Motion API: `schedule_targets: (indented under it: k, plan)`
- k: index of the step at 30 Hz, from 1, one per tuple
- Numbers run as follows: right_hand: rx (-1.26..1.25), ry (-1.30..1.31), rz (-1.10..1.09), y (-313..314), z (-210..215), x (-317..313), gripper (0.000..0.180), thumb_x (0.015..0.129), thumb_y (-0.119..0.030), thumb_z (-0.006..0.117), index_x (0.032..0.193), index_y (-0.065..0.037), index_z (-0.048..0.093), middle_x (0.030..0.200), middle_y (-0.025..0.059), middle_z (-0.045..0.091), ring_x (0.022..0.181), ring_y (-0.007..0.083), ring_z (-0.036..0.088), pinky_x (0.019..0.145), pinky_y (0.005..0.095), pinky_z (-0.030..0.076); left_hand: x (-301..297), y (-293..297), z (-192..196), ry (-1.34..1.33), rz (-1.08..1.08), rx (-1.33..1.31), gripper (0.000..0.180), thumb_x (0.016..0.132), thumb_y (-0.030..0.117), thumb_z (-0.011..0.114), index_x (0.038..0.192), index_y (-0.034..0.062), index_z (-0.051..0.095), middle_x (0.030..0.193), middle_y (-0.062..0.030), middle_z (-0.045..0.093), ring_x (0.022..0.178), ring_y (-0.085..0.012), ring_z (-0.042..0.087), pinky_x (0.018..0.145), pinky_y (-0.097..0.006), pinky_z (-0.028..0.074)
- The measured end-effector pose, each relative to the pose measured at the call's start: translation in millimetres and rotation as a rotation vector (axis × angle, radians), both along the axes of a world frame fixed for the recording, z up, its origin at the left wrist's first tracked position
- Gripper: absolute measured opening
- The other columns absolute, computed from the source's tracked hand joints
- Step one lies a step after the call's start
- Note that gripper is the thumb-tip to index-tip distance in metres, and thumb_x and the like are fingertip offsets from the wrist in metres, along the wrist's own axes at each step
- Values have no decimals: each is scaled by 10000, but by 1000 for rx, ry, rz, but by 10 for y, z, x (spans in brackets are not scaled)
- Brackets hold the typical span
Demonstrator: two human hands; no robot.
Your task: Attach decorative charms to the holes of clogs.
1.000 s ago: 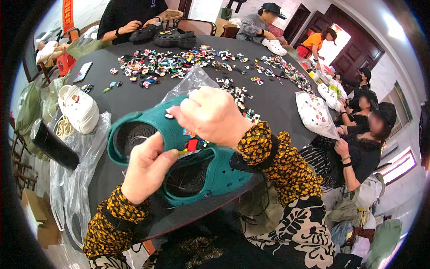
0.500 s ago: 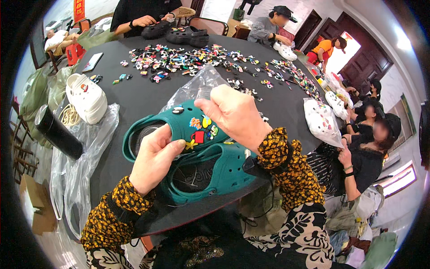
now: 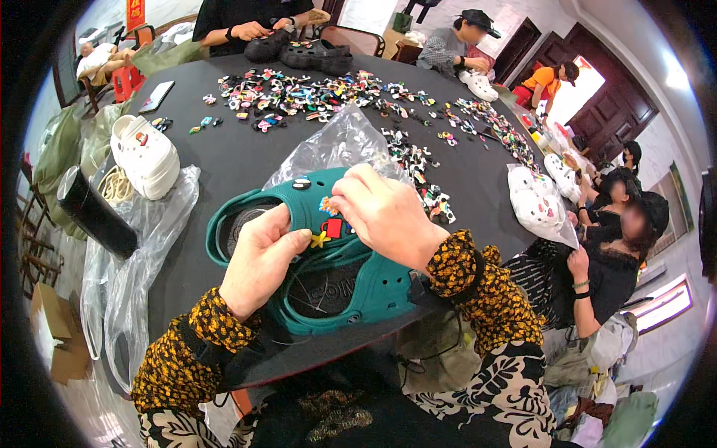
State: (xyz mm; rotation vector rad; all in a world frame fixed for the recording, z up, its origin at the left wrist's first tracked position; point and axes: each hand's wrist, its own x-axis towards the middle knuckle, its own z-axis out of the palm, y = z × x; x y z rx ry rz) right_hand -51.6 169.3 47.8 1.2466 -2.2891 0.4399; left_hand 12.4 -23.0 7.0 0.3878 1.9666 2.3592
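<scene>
Two teal clogs lie side by side at the table's near edge. The far clog carries several charms, among them a yellow star charm and a red bag-shaped charm. My left hand grips this clog, fingers inside its opening and thumb outside by the star. Over its toe, my right hand is closed, thumb and fingertips pinching at an orange charm; the hand hides the other charms there. The near clog rests partly beneath, with a thin clear strand across its insole.
A clear plastic bag lies behind the clogs. Loose charms spread over the dark table. At left are white clogs, a black cylinder and a phone. Bagged white clogs are at right. Other people sit around the table.
My right hand has come down and slightly right, from a raised fist over the toe to a pinch at the orange charm. My left hand keeps its hold on the clog.
</scene>
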Motion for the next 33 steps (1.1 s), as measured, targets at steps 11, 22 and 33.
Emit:
schedule_targets:
  k: [11,22,33]
  plan:
    - [60,187,-34,-189,-62,-143,254,886,-255,620,727,-79,532,671,77,515,553,244,564,471,356,453,23,-8,21,-26,-2,19,28,891,16,544,913,12,562,779,83,479,690,-4,404,586,-195,357]
    - [66,391,61,-187,-62,-172,222,838,-197,623,701,-92,483,620,45,479,549,202,560,463,322,474,-3,16,17,-53,38,30,158,869,11,566,747,61,479,726,84,446,657,-11,392,561,-200,333]
    - [-24,141,50,-173,-28,-198,167,836,-172,657,762,-60,558,706,81,521,585,267,567,524,364,477,-32,-19,16,-56,14,53,89,866,9,565,801,40,513,750,74,473,682,-13,421,588,-203,367]
